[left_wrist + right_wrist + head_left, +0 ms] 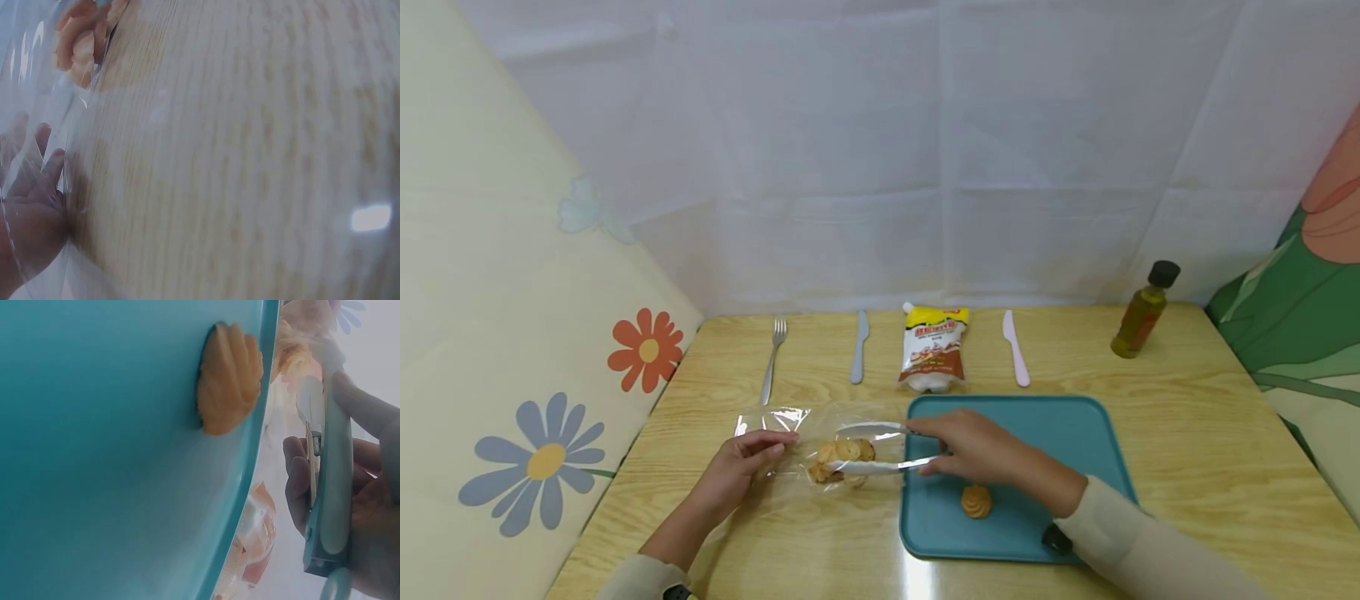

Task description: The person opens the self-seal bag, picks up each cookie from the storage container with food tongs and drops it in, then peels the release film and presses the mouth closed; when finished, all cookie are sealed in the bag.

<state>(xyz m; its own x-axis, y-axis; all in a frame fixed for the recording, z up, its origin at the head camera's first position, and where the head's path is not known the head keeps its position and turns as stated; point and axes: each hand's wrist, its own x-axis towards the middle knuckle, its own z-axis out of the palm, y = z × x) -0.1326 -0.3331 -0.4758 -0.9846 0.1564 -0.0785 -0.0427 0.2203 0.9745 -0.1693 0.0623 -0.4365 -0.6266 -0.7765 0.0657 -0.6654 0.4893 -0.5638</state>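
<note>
Head view: we look forward and down from above the worktop's (1195,467) near edge, far enough back to take in its far edge. Left wrist: very near the worktop, bag (793,461) at left. Right wrist: close over the tray (1052,429), facing its left edge. Head and right wrist share tray and cookie (230,381).

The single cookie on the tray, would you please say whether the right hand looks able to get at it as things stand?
Probably yes: the cookie lies uncovered on the tray, near the right hand, though the tongs it holds seem to reach into the clear bag and would likely need withdrawing first.
</note>
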